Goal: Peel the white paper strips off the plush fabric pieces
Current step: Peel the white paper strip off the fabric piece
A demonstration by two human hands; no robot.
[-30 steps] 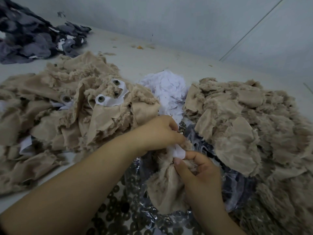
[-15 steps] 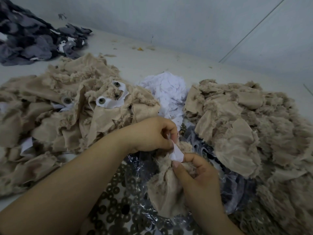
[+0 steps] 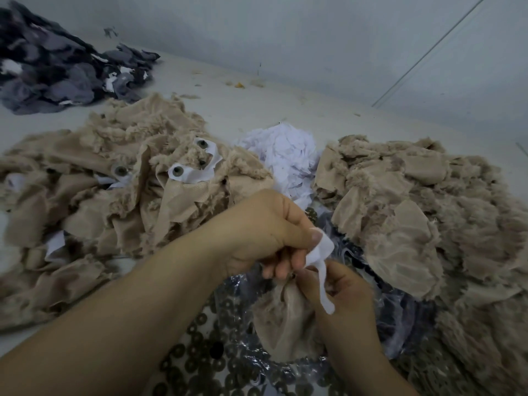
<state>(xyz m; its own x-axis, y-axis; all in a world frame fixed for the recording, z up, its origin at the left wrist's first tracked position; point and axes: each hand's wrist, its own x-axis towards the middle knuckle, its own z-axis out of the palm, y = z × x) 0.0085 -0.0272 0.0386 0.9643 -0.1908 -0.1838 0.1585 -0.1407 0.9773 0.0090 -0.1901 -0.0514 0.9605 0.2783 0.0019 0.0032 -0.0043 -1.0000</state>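
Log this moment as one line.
step: peeling | left hand: pinches white paper strip | right hand: holds tan plush piece | strip: partly off

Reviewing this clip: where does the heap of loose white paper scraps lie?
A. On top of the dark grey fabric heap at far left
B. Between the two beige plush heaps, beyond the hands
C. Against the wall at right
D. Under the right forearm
B: the white paper scraps sit between the left beige heap and the right beige heap, beyond both hands.
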